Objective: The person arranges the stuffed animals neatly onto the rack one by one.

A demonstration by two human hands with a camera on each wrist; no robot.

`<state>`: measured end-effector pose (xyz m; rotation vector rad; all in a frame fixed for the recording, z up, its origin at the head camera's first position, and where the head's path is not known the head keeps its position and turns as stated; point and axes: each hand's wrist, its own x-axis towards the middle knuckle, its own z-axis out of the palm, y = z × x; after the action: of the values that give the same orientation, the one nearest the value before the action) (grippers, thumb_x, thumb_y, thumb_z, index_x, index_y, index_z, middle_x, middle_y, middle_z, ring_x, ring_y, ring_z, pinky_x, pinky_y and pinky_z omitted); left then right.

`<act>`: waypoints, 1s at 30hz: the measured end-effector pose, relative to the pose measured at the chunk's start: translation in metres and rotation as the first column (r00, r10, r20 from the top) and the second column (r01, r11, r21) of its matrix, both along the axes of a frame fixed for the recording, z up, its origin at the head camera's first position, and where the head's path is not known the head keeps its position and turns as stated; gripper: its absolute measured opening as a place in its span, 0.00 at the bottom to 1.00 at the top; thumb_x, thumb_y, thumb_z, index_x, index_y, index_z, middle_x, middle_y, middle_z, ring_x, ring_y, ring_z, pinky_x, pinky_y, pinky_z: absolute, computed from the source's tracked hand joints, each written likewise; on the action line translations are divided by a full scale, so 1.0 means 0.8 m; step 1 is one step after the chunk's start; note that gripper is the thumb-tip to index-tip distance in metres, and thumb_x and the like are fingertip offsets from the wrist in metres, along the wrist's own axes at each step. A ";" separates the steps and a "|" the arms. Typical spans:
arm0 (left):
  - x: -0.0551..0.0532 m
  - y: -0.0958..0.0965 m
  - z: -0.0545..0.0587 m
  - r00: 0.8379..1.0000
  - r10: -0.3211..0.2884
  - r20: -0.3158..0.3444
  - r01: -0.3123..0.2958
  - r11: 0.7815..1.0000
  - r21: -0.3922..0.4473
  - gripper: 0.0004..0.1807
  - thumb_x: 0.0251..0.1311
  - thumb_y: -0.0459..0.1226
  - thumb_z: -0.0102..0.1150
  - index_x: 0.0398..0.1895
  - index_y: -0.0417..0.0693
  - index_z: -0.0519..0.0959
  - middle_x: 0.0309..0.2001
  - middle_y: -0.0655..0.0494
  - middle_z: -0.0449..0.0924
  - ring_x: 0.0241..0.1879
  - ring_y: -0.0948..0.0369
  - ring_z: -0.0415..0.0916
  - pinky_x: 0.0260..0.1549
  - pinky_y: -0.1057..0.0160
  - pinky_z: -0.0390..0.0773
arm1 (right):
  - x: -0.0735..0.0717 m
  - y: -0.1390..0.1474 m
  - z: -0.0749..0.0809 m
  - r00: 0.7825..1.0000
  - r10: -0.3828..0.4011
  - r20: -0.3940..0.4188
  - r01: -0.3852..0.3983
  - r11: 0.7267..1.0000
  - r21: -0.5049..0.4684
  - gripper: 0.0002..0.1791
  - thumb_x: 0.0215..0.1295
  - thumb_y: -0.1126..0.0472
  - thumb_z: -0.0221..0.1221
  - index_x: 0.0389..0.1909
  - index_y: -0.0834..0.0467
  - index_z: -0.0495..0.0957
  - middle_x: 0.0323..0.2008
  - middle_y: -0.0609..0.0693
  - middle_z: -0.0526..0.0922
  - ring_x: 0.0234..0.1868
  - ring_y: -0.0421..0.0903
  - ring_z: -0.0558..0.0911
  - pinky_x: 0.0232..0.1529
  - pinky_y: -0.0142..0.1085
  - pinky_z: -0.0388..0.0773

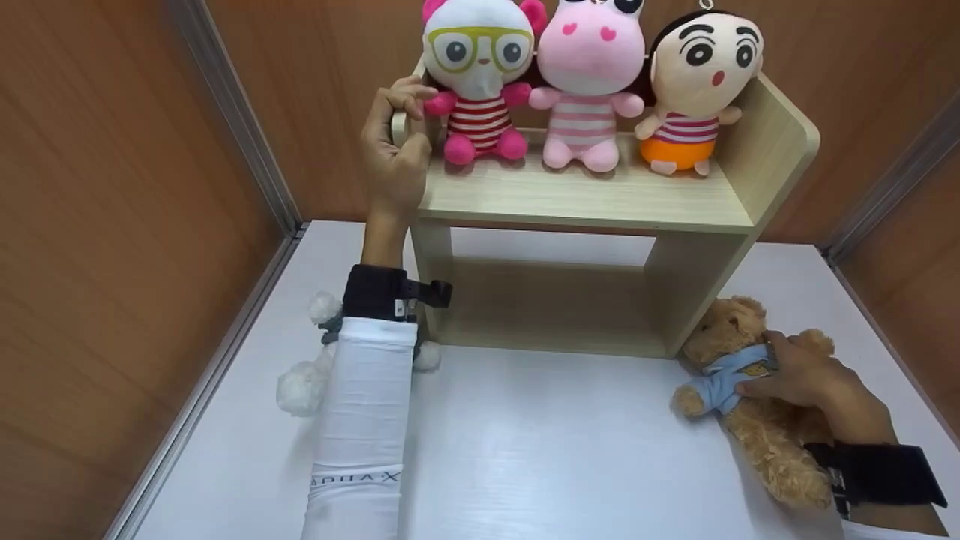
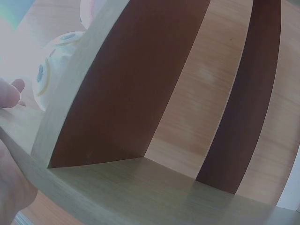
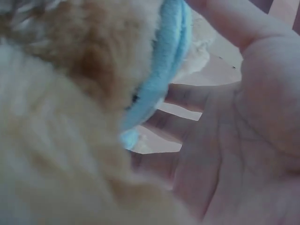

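My left hand [image 1: 397, 146] grips the upper left side panel of a pale wooden shelf [image 1: 585, 202], its fingers curled over the edge. In the left wrist view, part of that hand [image 2: 11, 183] shows beside the panel [image 2: 84, 79]. At the lower right, my right hand [image 1: 806, 379] holds a brown teddy bear [image 1: 772, 442] in a light blue shirt [image 1: 724, 379], thumb across the shirt. Its fingers [image 3: 187, 96] reach round the bear's body in the right wrist view. The bear leans tilted by the shelf's right foot.
On the upper shelf sit a panda plush with yellow glasses [image 1: 480, 124], a pink plush [image 1: 589, 127] and a boy doll in orange shorts [image 1: 679, 154]. A white and grey plush [image 1: 304, 386] lies partly behind my left forearm. Wooden walls [image 1: 127, 187] surround the white table [image 1: 555, 450].
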<state>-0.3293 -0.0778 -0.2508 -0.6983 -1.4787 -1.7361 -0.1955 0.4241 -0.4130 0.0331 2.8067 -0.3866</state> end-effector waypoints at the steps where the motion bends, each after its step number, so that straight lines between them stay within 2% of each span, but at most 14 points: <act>1: -0.001 0.000 0.000 1.000 0.002 -0.013 -0.002 1.000 0.001 0.14 0.48 0.20 0.38 0.30 0.44 0.70 0.47 0.34 0.80 0.66 0.45 0.70 0.73 0.64 0.63 | 0.000 0.000 -0.001 1.000 -0.002 0.008 0.002 1.000 -0.005 0.70 0.55 0.30 0.67 0.74 0.79 0.45 0.68 0.86 0.53 0.64 0.86 0.61 0.54 0.77 0.67; 8: -0.003 0.000 -0.003 0.999 0.005 -0.047 -0.005 1.000 0.003 0.14 0.47 0.19 0.38 0.30 0.43 0.70 0.47 0.31 0.79 0.65 0.41 0.69 0.73 0.63 0.63 | -0.001 0.000 -0.008 0.999 -0.006 0.043 0.007 1.000 -0.030 0.74 0.54 0.28 0.66 0.75 0.80 0.39 0.69 0.87 0.49 0.66 0.86 0.58 0.59 0.76 0.63; 13: -0.002 -0.001 -0.003 1.000 0.000 -0.023 0.000 1.000 0.000 0.15 0.48 0.19 0.39 0.30 0.44 0.70 0.47 0.36 0.80 0.66 0.46 0.70 0.74 0.64 0.61 | -0.002 0.000 -0.014 1.000 -0.002 0.024 0.003 0.999 -0.044 0.76 0.52 0.29 0.68 0.74 0.81 0.38 0.69 0.87 0.51 0.67 0.85 0.58 0.61 0.77 0.61; 17: -0.002 -0.001 -0.003 1.000 -0.008 -0.021 0.008 1.000 0.008 0.15 0.48 0.19 0.39 0.30 0.44 0.71 0.47 0.34 0.80 0.67 0.44 0.70 0.74 0.64 0.61 | -0.001 -0.001 -0.018 1.000 -0.006 0.023 0.007 0.999 -0.042 0.77 0.50 0.28 0.69 0.73 0.82 0.37 0.69 0.87 0.49 0.67 0.85 0.56 0.61 0.77 0.60; 30: -0.004 -0.001 -0.004 0.999 0.003 -0.036 -0.003 1.000 -0.017 0.15 0.49 0.19 0.38 0.30 0.45 0.70 0.48 0.31 0.79 0.67 0.44 0.69 0.74 0.64 0.61 | 0.001 -0.003 -0.025 1.000 0.008 0.025 -0.008 1.000 0.012 0.78 0.49 0.28 0.70 0.73 0.81 0.35 0.67 0.88 0.49 0.63 0.86 0.60 0.54 0.74 0.68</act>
<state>-0.3323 -0.0784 -0.2538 -0.7322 -1.4711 -1.7019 -0.1944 0.4216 -0.4329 0.0295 2.7840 -0.3645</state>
